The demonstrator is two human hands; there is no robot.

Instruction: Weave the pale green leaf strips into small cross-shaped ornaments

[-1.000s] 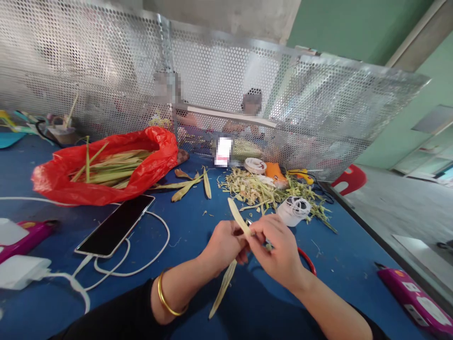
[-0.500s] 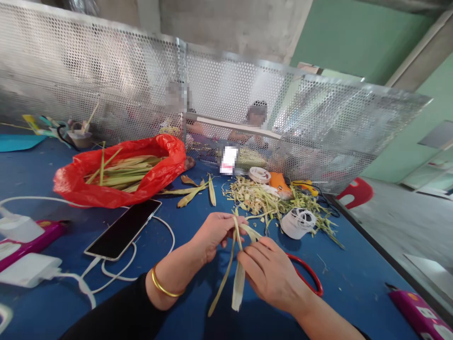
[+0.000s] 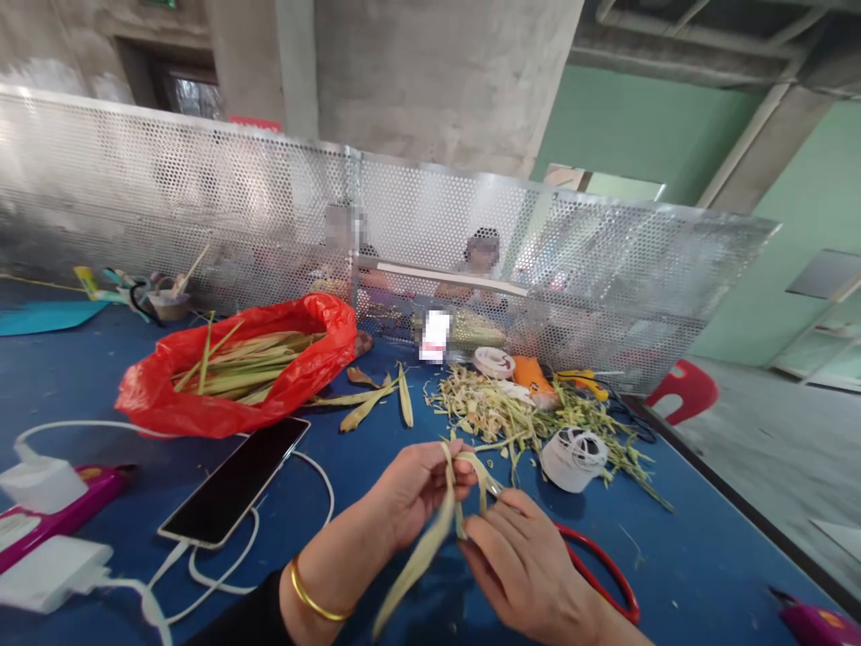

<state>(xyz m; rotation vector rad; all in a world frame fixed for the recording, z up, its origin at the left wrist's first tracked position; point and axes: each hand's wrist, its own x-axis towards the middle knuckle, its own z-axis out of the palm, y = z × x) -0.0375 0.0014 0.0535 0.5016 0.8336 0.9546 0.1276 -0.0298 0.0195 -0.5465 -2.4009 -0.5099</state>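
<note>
My left hand pinches pale, dry leaf strips that look like corn husk, crossed at its fingertips. One long strip hangs down toward the table's near side. Close by on the right, my right hand is closed on another narrow strip end, with the strip stretched between both hands. A shiny metal tip shows by its forefinger. From under that hand a red loop sticks out, like a scissors handle; whether the hand holds it I cannot tell. Loose leaf pieces lie beyond the left hand.
A red plastic bag of long leaves stands at left, behind a phone with white cables and chargers. Leaf scraps, tape and a white spool lie at right. Perforated metal panels stand behind, with people beyond.
The view has tilted up, so everything sits lower. The hanging strip has swung and turned its broad side leftward. My right hand has shifted slightly right and holds a strip nearer the crossing.
</note>
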